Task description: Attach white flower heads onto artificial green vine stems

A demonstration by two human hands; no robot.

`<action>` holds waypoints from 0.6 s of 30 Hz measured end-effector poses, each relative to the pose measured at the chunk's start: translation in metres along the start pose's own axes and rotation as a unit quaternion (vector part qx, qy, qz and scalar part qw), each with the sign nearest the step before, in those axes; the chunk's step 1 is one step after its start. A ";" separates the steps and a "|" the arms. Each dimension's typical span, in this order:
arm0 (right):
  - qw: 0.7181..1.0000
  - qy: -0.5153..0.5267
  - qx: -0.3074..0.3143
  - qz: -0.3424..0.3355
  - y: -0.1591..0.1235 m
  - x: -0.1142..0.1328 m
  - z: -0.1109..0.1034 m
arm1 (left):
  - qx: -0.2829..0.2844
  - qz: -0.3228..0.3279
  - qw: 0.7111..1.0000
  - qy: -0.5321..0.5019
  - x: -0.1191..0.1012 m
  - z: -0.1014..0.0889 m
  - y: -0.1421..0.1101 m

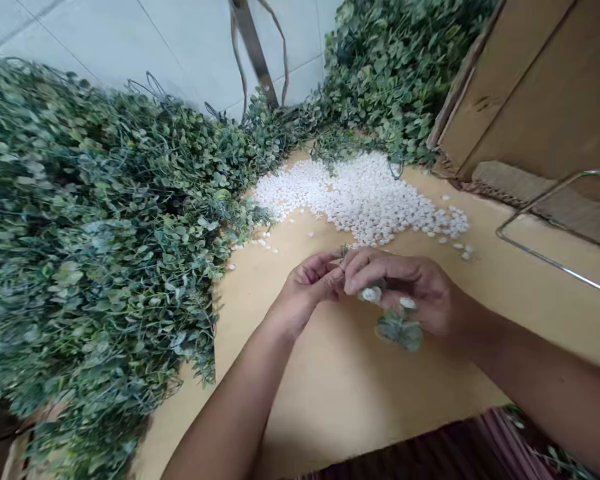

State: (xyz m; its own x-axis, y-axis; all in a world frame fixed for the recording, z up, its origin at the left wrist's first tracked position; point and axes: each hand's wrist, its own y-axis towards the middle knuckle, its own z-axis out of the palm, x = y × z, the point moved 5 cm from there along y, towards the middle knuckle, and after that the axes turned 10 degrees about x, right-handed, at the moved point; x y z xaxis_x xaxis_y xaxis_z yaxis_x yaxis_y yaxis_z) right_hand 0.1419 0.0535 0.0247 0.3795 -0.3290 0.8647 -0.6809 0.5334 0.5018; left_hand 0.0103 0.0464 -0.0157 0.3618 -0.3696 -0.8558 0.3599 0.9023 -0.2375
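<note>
Both my hands meet over the tan work surface, just in front of a spread of small white pieces. Fingers of my left hand (313,287) are closed in a pinch near the tip of an artificial leaf sprig (400,329). My right hand (405,283) is closed on the same sprig, its thumb and fingertips touching those of the left. Green leaves and a couple of white pieces (371,294) on the sprig hang below the right hand. The stem between the fingertips is mostly hidden.
A large heap of artificial greenery (105,233) covers the left side, with another pile (400,73) at the back right. Many white pieces (370,193) lie scattered ahead on the tan surface (340,393). A cardboard box (540,100) and a bent metal rod (555,257) stand at right.
</note>
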 end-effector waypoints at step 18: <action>0.948 -0.155 -0.172 0.218 -0.012 -0.020 -0.009 | -0.031 -0.011 0.999 0.040 0.007 0.006 0.003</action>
State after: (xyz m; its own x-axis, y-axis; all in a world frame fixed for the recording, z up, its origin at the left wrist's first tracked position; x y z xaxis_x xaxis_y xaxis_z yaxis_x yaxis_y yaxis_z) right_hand 0.1485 0.0606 0.0018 -0.1289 -0.2032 0.9706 -0.4655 0.8766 0.1217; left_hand 0.0184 0.0450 -0.0194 0.2842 -0.3734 -0.8831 0.3131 0.9067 -0.2826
